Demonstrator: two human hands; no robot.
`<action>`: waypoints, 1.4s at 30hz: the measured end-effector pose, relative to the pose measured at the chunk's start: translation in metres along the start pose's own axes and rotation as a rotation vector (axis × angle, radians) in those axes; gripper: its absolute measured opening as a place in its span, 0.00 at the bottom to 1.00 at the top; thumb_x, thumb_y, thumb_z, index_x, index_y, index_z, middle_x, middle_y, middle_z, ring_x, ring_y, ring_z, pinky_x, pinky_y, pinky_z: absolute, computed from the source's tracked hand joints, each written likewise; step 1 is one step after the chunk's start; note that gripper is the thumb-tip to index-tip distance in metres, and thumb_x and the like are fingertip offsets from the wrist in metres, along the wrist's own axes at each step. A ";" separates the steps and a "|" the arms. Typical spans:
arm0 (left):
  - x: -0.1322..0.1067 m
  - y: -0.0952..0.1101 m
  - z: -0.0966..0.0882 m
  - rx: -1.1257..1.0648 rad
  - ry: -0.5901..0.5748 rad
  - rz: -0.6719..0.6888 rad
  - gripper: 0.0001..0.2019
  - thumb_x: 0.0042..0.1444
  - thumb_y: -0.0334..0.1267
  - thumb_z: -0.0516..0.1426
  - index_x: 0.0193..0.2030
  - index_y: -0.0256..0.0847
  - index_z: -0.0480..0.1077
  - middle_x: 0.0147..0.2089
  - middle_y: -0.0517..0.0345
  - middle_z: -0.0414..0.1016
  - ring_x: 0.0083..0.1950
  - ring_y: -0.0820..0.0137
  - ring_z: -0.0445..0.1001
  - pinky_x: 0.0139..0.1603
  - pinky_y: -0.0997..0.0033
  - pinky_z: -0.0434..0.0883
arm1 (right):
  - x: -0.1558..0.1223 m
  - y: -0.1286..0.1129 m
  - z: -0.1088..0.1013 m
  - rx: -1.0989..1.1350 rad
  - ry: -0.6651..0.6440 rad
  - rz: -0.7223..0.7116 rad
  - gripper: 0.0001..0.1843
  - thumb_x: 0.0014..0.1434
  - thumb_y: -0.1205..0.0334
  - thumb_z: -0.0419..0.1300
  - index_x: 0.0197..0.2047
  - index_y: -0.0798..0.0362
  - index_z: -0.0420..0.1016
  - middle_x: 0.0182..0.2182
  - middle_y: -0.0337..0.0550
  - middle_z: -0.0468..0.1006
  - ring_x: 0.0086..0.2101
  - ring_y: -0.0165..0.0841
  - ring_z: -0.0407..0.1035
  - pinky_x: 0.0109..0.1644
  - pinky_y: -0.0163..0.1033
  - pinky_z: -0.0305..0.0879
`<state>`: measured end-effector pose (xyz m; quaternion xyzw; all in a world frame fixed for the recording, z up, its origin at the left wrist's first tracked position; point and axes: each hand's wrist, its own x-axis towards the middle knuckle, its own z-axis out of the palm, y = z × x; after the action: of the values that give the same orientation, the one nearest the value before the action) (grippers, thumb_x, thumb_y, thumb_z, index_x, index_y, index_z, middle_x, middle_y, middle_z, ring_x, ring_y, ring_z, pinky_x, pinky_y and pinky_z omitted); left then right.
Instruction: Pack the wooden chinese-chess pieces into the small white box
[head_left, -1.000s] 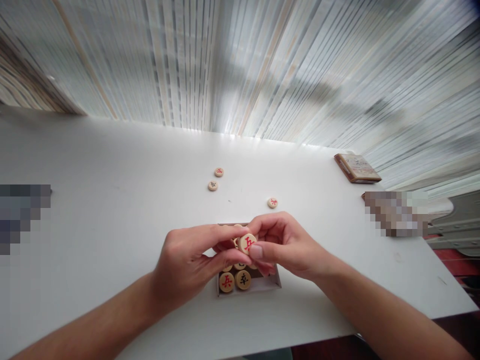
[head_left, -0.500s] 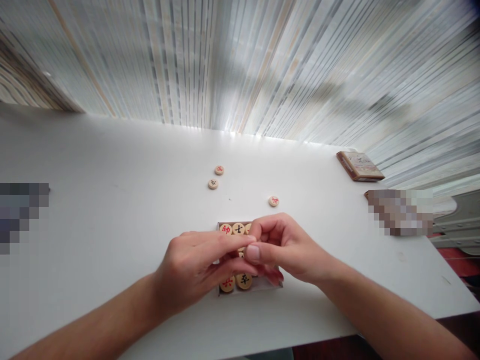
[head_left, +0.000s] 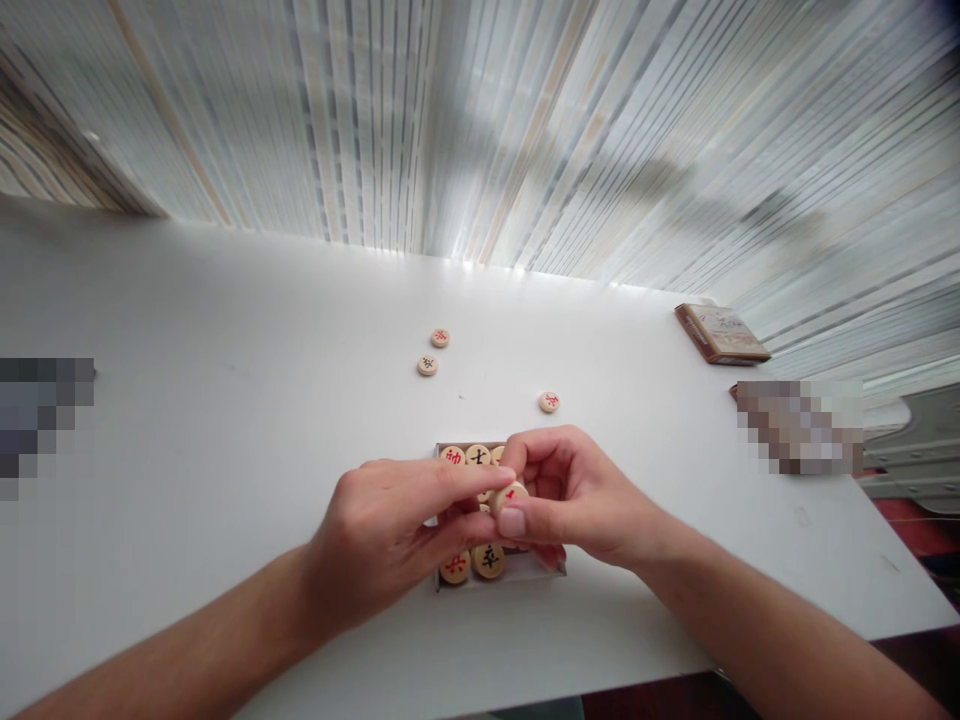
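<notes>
Above an open box (head_left: pixel 525 570) of Chinese chess pieces, a round piece with a red mark (head_left: pixel 510 496) is tilted up between my hands. My right hand (head_left: pixel 585 495) pinches it with thumb and fingers. The fingertips of my left hand (head_left: pixel 397 520) close on the same piece from the left. Beneath them, a red-marked piece (head_left: pixel 454 565) and a black-marked piece (head_left: pixel 488 560) lie side by side in the box's near row. At the far row sit another red piece (head_left: pixel 452 457) and a black one (head_left: pixel 478 456). My hands hide the box's middle.
Loose on the white table (head_left: pixel 225 400) are a red piece (head_left: pixel 440 338), a black piece (head_left: pixel 427 366) and another red piece (head_left: pixel 550 402). A brown box (head_left: pixel 721 335) lies at the far right, near a blurred-out object (head_left: pixel 799 425). Striped curtains (head_left: pixel 480 120) hang along the back edge.
The piece between my hands has turned up into view, its red-marked face now showing. My right thumb has shifted slightly down; both hands otherwise stay over the box.
</notes>
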<state>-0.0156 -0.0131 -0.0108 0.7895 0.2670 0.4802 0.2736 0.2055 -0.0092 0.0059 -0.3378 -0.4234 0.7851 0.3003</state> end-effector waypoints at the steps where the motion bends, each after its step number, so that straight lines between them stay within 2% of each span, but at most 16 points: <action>1: 0.000 0.000 0.001 -0.026 0.007 -0.008 0.13 0.64 0.32 0.71 0.54 0.46 0.82 0.36 0.58 0.89 0.29 0.71 0.84 0.32 0.78 0.78 | 0.000 0.000 0.000 0.003 0.001 -0.010 0.18 0.53 0.60 0.82 0.33 0.56 0.78 0.19 0.33 0.77 0.16 0.23 0.67 0.18 0.26 0.62; 4: 0.004 0.003 0.003 -0.191 0.032 -0.078 0.16 0.62 0.28 0.71 0.55 0.44 0.82 0.41 0.56 0.90 0.34 0.69 0.87 0.35 0.78 0.81 | 0.001 0.000 0.000 0.019 -0.017 -0.068 0.15 0.57 0.59 0.80 0.33 0.56 0.79 0.22 0.37 0.80 0.17 0.24 0.70 0.20 0.27 0.65; 7: 0.008 0.007 0.004 -0.423 0.020 -0.202 0.18 0.63 0.23 0.68 0.56 0.44 0.82 0.40 0.56 0.90 0.36 0.68 0.89 0.38 0.77 0.84 | 0.002 -0.001 0.000 0.024 -0.029 -0.157 0.11 0.64 0.58 0.76 0.36 0.56 0.83 0.25 0.39 0.82 0.20 0.25 0.73 0.24 0.28 0.71; 10: 0.010 0.009 0.006 -0.540 0.024 -0.321 0.15 0.66 0.24 0.64 0.55 0.44 0.82 0.40 0.58 0.88 0.38 0.69 0.88 0.40 0.75 0.85 | 0.001 -0.001 0.002 -0.075 0.020 -0.251 0.05 0.66 0.62 0.74 0.42 0.54 0.87 0.25 0.38 0.82 0.24 0.24 0.75 0.29 0.26 0.74; 15: 0.006 0.005 0.006 -0.360 0.122 -0.370 0.11 0.67 0.28 0.66 0.52 0.46 0.85 0.44 0.58 0.86 0.40 0.72 0.85 0.39 0.78 0.84 | -0.002 0.002 0.005 -0.308 0.153 -0.457 0.10 0.63 0.70 0.75 0.47 0.50 0.90 0.30 0.40 0.86 0.26 0.26 0.76 0.31 0.27 0.75; 22: 0.009 0.005 0.004 -0.154 0.135 -0.175 0.15 0.63 0.22 0.67 0.51 0.47 0.85 0.42 0.61 0.86 0.40 0.75 0.83 0.40 0.80 0.80 | 0.001 0.006 0.005 -0.516 0.291 -0.669 0.13 0.57 0.74 0.78 0.44 0.53 0.89 0.32 0.43 0.89 0.30 0.30 0.82 0.35 0.29 0.80; 27: 0.009 0.004 0.003 -0.020 0.130 -0.050 0.13 0.63 0.22 0.67 0.51 0.41 0.84 0.41 0.57 0.86 0.38 0.75 0.82 0.40 0.78 0.79 | 0.001 0.005 0.006 -0.476 0.276 -0.660 0.11 0.57 0.74 0.78 0.43 0.53 0.89 0.31 0.42 0.89 0.27 0.28 0.82 0.31 0.26 0.78; 31: 0.007 0.002 0.004 0.004 0.147 -0.028 0.14 0.62 0.21 0.68 0.52 0.39 0.83 0.42 0.56 0.86 0.40 0.74 0.83 0.41 0.78 0.79 | 0.000 0.002 0.008 -0.388 0.254 -0.572 0.07 0.62 0.71 0.75 0.43 0.52 0.89 0.29 0.41 0.88 0.26 0.27 0.81 0.30 0.26 0.77; 33: 0.006 0.002 0.005 -0.048 0.148 -0.063 0.15 0.63 0.22 0.68 0.54 0.41 0.83 0.43 0.57 0.86 0.40 0.74 0.83 0.41 0.78 0.80 | 0.000 0.001 0.008 -0.337 0.237 -0.500 0.02 0.65 0.66 0.74 0.42 0.52 0.89 0.25 0.40 0.85 0.23 0.27 0.79 0.28 0.26 0.75; 36: 0.005 0.001 0.007 -0.184 0.159 -0.171 0.17 0.63 0.23 0.68 0.55 0.45 0.84 0.43 0.60 0.87 0.39 0.75 0.84 0.40 0.79 0.82 | 0.001 -0.001 0.008 -0.247 0.206 -0.420 0.05 0.67 0.60 0.73 0.41 0.52 0.88 0.23 0.39 0.84 0.22 0.26 0.77 0.27 0.27 0.74; 42: 0.007 0.002 0.006 -0.352 0.198 -0.397 0.16 0.59 0.25 0.72 0.49 0.50 0.88 0.38 0.64 0.89 0.35 0.76 0.85 0.36 0.85 0.82 | 0.004 0.000 0.008 -0.208 0.239 -0.433 0.06 0.65 0.62 0.75 0.44 0.53 0.87 0.26 0.40 0.86 0.25 0.26 0.78 0.30 0.27 0.76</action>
<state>-0.0069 -0.0110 -0.0076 0.6113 0.3544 0.5312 0.4675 0.1972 -0.0098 0.0081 -0.3586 -0.5256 0.6097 0.4727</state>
